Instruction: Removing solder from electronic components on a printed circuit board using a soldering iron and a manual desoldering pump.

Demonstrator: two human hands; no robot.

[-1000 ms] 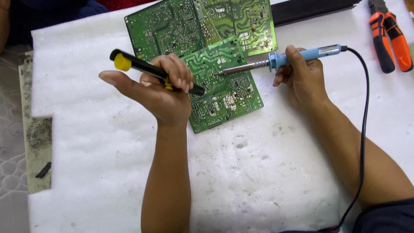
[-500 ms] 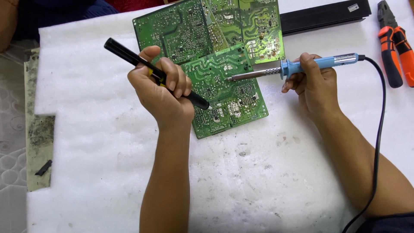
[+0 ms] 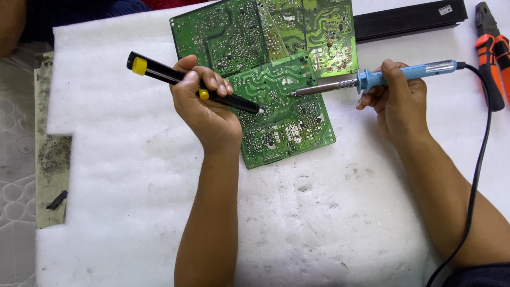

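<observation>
My left hand (image 3: 204, 109) grips a black desoldering pump with a yellow plunger and button (image 3: 159, 73); its white tip rests on the small green circuit board (image 3: 287, 119). My right hand (image 3: 398, 101) holds a blue-handled soldering iron (image 3: 372, 79), whose metal tip touches the same board just right of the pump's tip. A larger green circuit board (image 3: 239, 32) lies behind, partly under the small one. Both boards rest on a white foam sheet (image 3: 133, 175).
A black heat-sink bar (image 3: 409, 20) lies at the back right. Orange-and-black pliers (image 3: 491, 53) sit at the far right. The iron's black cord (image 3: 478, 159) runs down the right side. A dirty grey strip (image 3: 50, 159) borders the foam on the left.
My left hand turned palm-down and brought the pump's tip onto the small board. The soldering iron's tip stayed on the board. The view shifted slightly.
</observation>
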